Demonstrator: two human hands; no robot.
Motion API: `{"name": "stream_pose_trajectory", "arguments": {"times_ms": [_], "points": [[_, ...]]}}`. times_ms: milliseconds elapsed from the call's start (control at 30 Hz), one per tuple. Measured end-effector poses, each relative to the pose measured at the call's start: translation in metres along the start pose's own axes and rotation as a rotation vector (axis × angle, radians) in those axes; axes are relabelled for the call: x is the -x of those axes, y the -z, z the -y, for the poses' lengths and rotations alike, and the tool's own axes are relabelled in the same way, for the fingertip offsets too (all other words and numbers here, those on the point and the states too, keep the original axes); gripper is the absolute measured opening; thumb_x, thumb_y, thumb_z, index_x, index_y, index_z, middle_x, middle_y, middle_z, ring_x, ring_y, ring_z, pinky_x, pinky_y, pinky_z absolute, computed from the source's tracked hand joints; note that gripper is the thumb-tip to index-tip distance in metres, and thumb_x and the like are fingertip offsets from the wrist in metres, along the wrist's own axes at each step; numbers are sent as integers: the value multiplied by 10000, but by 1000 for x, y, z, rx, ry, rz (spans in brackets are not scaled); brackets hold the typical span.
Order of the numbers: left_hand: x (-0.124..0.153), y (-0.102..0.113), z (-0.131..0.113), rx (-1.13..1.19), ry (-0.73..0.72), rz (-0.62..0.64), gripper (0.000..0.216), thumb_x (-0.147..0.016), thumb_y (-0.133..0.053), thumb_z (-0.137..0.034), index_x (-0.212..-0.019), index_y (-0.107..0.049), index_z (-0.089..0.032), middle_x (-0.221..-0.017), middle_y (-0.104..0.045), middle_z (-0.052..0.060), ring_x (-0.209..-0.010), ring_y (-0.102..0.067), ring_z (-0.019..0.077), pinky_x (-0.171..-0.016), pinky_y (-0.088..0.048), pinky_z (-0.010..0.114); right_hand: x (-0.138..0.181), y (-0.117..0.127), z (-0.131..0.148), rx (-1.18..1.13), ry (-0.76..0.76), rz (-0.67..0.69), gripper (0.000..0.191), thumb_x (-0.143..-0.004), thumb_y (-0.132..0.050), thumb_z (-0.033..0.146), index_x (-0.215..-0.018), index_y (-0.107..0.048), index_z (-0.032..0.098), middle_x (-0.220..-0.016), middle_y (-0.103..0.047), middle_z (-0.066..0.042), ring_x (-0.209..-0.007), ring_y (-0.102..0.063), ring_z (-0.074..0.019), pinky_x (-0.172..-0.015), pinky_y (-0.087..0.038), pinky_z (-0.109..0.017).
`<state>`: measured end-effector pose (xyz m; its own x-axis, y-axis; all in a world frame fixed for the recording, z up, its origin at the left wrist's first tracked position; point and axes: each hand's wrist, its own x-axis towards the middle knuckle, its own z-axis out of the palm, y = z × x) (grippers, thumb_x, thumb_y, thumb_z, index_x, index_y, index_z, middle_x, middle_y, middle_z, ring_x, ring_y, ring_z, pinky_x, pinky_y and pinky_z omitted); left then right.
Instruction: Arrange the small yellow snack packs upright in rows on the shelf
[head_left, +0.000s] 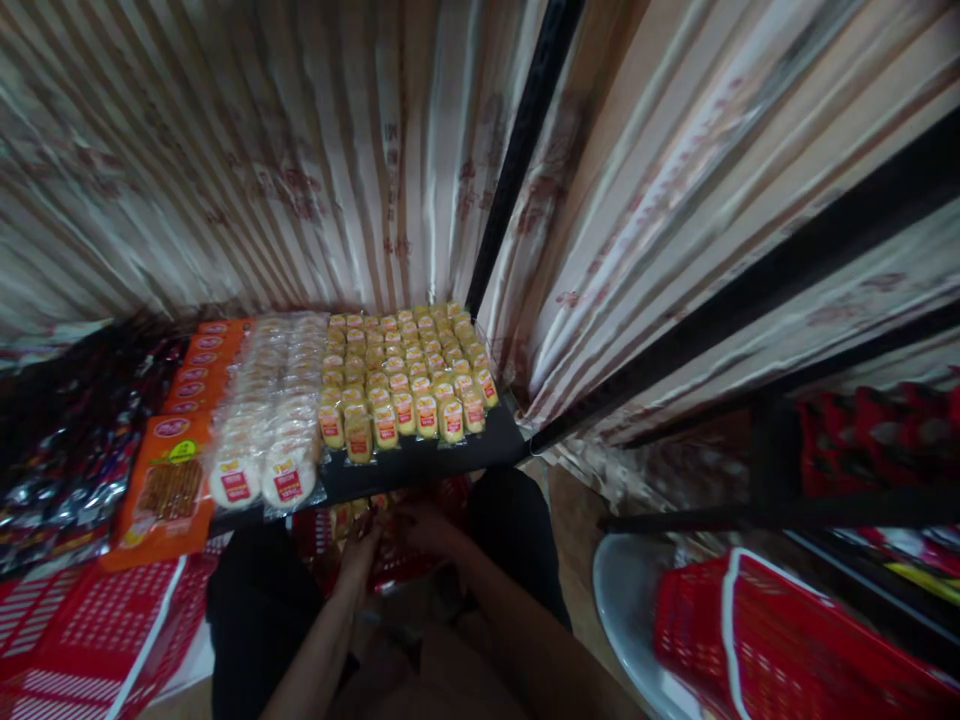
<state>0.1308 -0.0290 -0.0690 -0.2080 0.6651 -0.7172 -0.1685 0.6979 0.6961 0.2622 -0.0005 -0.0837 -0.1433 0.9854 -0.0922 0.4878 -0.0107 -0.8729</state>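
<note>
My left hand (364, 542) and my right hand (426, 526) reach down between my knees into a red basket (405, 572), below the shelf's front edge. Small yellow wrapped cakes (341, 518) lie in that basket, close to my left fingers. Deep shadow and blur cover the fingers of both hands, so I cannot tell whether either one grips a cake. Above them, on the black shelf (420, 462), similar yellow wrapped cakes (403, 410) stand in tight rows. Left of these are rows of round white packaged cakes (291, 480).
Orange snack packs (166, 490) and dark shiny packets (60, 430) fill the shelf's left part. A red basket (82, 620) is at lower left. On the right, another red basket (795, 630) rests over a grey tub (622, 600). A black metal post (517, 160) and pleated curtain (315, 150) stand behind.
</note>
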Motion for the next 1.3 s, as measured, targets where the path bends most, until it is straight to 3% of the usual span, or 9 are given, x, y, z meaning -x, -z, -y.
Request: {"name": "stream_pose_trajectory", "arguments": {"times_ms": [133,200,300,467,567,767,967,1133,1300], "points": [[11,4,1,114,44,185,377,-623,-697,-282,-966,-566,-195,-763,-672,27,-605,-646,135,-552,-496,242,2,31,24,172,222,236,131,-673,-567,227,-692,-694,250,-643,-690,33,-586,-610,-135,-565,-430,-200],[17,3,1,126,14,269,394,-587,-729,-301,-932,-582,-180,-807,-680,52,-669,-661,162,-599,-507,263,2,46,39,309,217,347,184,-685,-532,180,-764,-693,224,-693,-696,2,-637,-618,-149,-591,-424,-206],[29,2,-4,147,-32,283,422,-544,-762,-337,-892,-587,-172,-853,-682,70,-735,-665,180,-687,-512,296,4,66,62,388,185,413,220,-702,-513,156,-847,-675,184,-769,-691,-36,-713,-618,-162,-641,-424,-218],[51,-4,-26,239,-118,268,470,-510,-771,-397,-886,-583,-185,-809,-682,39,-711,-654,173,-677,-503,294,15,86,83,235,134,139,426,-710,-585,260,-1122,-570,151,-989,-652,-83,-884,-600,-188,-788,-442,-266],[62,-12,-39,251,-205,187,481,-516,-751,-424,-895,-589,-177,-787,-678,27,-687,-641,156,-637,-487,263,19,88,84,124,76,40,529,-712,-585,263,-1216,-466,153,-951,-644,-63,-762,-618,-158,-725,-472,-264],[67,-36,-58,271,-352,77,449,-509,-727,-420,-842,-586,-155,-738,-655,22,-618,-595,119,-583,-460,233,10,80,86,-88,-10,-145,327,-748,-521,215,-1068,-462,186,-836,-627,-12,-650,-616,-120,-610,-476,-227],[50,-60,-80,104,-501,-53,390,-555,-629,-477,-788,-583,-167,-612,-583,-9,-533,-554,127,-494,-435,243,-10,78,92,31,44,-324,278,-766,-495,200,-1044,-477,210,-884,-631,-22,-689,-602,-141,-642,-477,-255],[27,-67,-90,-158,-655,-204,373,-614,-561,-495,-767,-635,-163,-651,-611,34,-628,-590,185,-598,-473,313,-27,73,88,76,114,-407,246,-776,-460,188,-1018,-504,201,-926,-620,-47,-757,-591,-160,-693,-485,-282],[17,-68,-91,-361,-651,-283,332,-673,-512,-455,-789,-645,-173,-683,-626,44,-682,-603,200,-667,-463,321,-32,62,85,104,171,-481,245,-772,-436,164,-1001,-520,188,-949,-597,-67,-854,-569,-180,-739,-493,-308]]}}
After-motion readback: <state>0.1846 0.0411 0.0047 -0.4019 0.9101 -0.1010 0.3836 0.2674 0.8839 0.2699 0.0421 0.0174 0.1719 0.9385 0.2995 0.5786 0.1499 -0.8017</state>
